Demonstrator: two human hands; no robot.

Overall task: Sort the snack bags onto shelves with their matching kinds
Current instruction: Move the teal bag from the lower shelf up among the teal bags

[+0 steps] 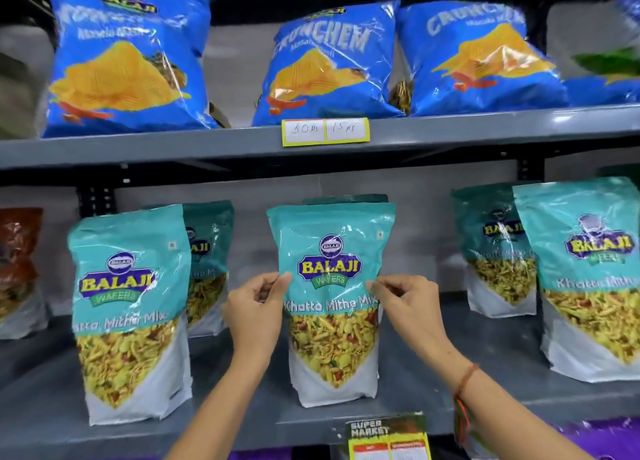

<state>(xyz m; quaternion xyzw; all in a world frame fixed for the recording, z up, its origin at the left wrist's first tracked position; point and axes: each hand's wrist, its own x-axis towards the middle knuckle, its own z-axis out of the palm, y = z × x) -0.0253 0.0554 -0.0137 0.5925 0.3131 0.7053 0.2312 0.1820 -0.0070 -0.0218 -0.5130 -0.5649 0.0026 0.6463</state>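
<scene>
Khatta Mitha Mix bag (332, 300) upright, pinched by left hand (254, 316) and right hand (410, 309), teal bags (130, 307) beside.

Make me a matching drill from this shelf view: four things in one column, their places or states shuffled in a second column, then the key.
Things
1. Crunchem bags
2. centre Khatta Mitha Mix bag
3. handwritten price label
4. Super Market tag

Places or states
A. stuck on the front edge of the upper shelf
B. pinched at both side edges by the left hand and the right hand
C. blue, lined up on the upper shelf
D. fixed at the front edge of the lower shelf

Pairs: 1-C, 2-B, 3-A, 4-D
</scene>
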